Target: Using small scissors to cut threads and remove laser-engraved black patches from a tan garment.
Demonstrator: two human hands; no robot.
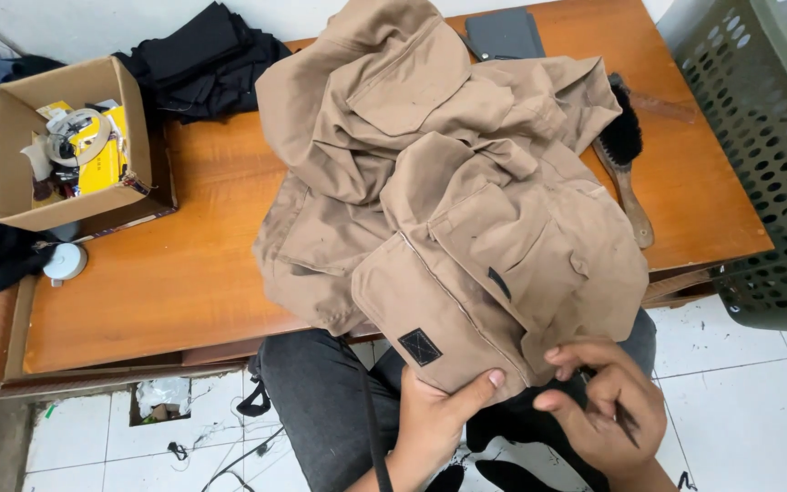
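The left hand [434, 415] pinches the lower edge of a tan jacket [448, 182], thumb on top. The right hand [603, 405], curled nearly closed, grips a thin dark tool [624, 421] beside the edge. The jacket lies heaped on the wooden table [184, 273].

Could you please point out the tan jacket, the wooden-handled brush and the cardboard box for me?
tan jacket [466, 210], head view, on a front panel near its middle.
wooden-handled brush [624, 137], head view, on the black bristles.
cardboard box [129, 118], head view, on its right wall.
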